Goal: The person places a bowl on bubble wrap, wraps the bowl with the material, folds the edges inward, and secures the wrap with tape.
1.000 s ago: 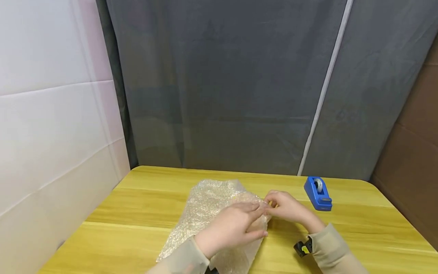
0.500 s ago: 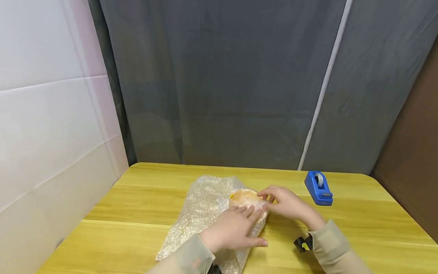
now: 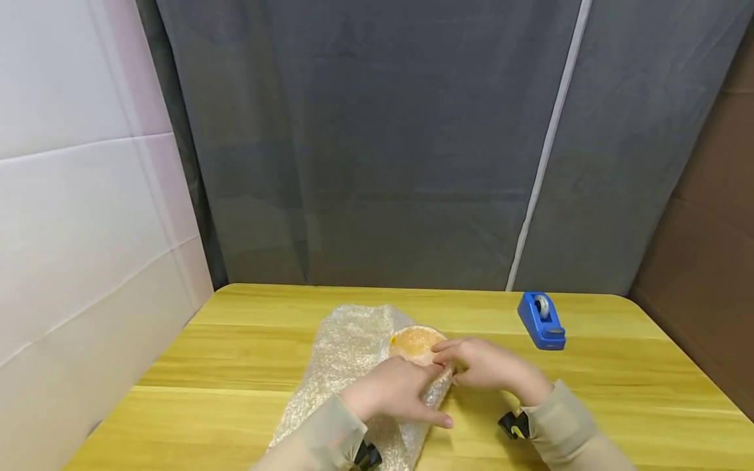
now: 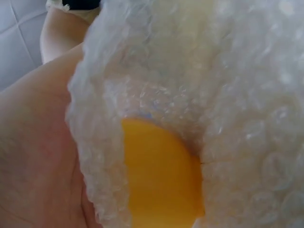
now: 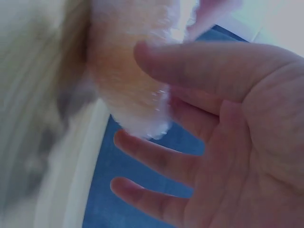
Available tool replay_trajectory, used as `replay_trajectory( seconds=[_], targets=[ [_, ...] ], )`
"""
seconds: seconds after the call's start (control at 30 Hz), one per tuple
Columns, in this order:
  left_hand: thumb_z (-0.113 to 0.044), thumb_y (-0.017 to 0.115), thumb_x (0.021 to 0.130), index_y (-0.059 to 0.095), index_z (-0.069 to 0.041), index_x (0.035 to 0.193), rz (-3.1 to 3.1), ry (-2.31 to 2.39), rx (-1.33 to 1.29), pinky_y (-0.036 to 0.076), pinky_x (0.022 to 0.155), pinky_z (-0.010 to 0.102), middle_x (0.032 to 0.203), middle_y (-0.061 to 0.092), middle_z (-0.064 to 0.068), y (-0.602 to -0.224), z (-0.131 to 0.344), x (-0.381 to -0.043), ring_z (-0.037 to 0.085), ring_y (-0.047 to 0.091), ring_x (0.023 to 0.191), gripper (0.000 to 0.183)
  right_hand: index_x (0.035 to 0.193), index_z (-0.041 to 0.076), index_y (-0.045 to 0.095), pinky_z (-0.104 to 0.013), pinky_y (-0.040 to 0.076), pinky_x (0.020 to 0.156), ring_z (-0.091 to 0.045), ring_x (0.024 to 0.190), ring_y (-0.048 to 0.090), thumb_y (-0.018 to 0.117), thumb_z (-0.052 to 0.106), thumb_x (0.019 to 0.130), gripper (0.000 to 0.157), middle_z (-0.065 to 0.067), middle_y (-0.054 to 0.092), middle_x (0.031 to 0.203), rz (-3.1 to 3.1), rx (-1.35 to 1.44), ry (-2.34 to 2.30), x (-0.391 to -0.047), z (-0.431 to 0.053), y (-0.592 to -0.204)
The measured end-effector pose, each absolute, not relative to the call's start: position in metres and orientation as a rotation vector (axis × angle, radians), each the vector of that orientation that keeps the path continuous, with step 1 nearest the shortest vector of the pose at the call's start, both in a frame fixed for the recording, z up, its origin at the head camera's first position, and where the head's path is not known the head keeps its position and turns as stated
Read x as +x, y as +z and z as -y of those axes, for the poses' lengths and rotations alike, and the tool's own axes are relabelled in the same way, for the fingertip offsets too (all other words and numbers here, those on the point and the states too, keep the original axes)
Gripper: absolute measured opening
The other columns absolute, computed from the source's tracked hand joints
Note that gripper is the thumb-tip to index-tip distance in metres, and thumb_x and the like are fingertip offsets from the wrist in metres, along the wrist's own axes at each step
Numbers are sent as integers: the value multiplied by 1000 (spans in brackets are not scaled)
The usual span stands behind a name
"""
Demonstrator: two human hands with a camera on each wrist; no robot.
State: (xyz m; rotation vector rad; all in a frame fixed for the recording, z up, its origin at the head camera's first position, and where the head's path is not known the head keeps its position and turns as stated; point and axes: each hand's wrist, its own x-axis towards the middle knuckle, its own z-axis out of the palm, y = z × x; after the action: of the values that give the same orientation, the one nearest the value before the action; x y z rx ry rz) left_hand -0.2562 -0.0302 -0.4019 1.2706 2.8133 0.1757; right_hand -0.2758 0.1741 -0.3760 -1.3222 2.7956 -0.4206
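A sheet of bubble wrap lies on the table, folded at its right end around a rounded orange-yellow object. In the left wrist view, a smooth curved yellow piece shows between layers of the wrap; its kind cannot be told. My left hand rests on the folded wrap, thumb stretched out to the right. At the bundle's right edge, my right hand holds the wrap between thumb and fingers. The right wrist view has its thumb over the wrapped edge and two lower fingers spread apart.
A blue tape dispenser with a roll of clear tape stands at the back right of the wooden table. Behind the table hangs a grey curtain. A white wall stands left, a brown one right.
The wrap layer over the orange-yellow object's top has come down, so more of the object shows. My left fingers have moved over the fold; my right hand has shifted slightly lower.
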Motion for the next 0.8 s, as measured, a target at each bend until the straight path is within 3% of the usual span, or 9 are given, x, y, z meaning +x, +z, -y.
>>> replay_trajectory(
  seconds=[0.07, 0.13, 0.3, 0.4, 0.53, 0.67, 0.8],
  targets=[
    [-74, 52, 82, 40, -14, 149, -2794, 216, 1285, 46, 96, 44, 138, 53, -2, -402, 29, -259, 13, 66, 95, 90, 109, 6, 72, -45, 45, 99, -33, 117, 57, 60, -8, 74, 40, -14, 62, 126, -2781, -1349, -437, -278, -176, -379],
    [-71, 53, 84, 43, -14, 147, -2750, 295, 1318, 50, 87, 36, 122, 65, -2, -402, 26, -261, 10, 65, 83, 86, 107, 6, 72, -42, 47, 97, -30, 114, 59, 59, -10, 75, 38, -12, 64, 121, -2778, -1362, -460, -278, -181, -383],
    [-58, 48, 95, 57, -15, 137, -2582, 553, 1342, 50, 72, 20, 98, 71, -5, -400, 22, -267, 3, 62, 74, 61, 101, 9, 73, -33, 52, 87, -14, 99, 62, 60, -11, 80, 32, 0, 67, 104, -2734, -1391, -568, -274, -192, -393],
    [-51, 41, 101, 66, -16, 127, -2551, 691, 1285, 51, 78, 21, 106, 70, -7, -389, 30, -273, 3, 64, 87, 51, 99, 7, 73, -31, 52, 86, -12, 95, 62, 60, -10, 82, 27, 2, 67, 99, -2730, -1417, -596, -274, -193, -395],
    [-49, 35, 103, 69, -14, 120, -2667, 934, 1146, 48, 93, 33, 113, 69, -2, -371, 53, -288, 14, 63, 106, 52, 97, 2, 73, -35, 52, 89, -20, 97, 64, 57, -14, 80, 29, -6, 68, 101, -2757, -1432, -566, -275, -191, -390],
    [-50, 34, 103, 61, -9, 131, -2852, 1141, 861, 37, 106, 45, 132, 60, 9, -368, 84, -310, 29, 51, 125, 57, 98, 2, 74, -37, 50, 93, -24, 101, 63, 54, -15, 81, 31, -8, 69, 104, -2766, -1355, -556, -274, -190, -386],
    [-56, 35, 100, 40, -3, 147, -2910, 1103, 515, 27, 111, 52, 147, 42, 17, -383, 111, -328, 38, 37, 135, 71, 99, 3, 74, -37, 50, 93, -24, 103, 63, 53, -15, 81, 33, -7, 69, 105, -2768, -1311, -546, -273, -190, -384]
  ],
)
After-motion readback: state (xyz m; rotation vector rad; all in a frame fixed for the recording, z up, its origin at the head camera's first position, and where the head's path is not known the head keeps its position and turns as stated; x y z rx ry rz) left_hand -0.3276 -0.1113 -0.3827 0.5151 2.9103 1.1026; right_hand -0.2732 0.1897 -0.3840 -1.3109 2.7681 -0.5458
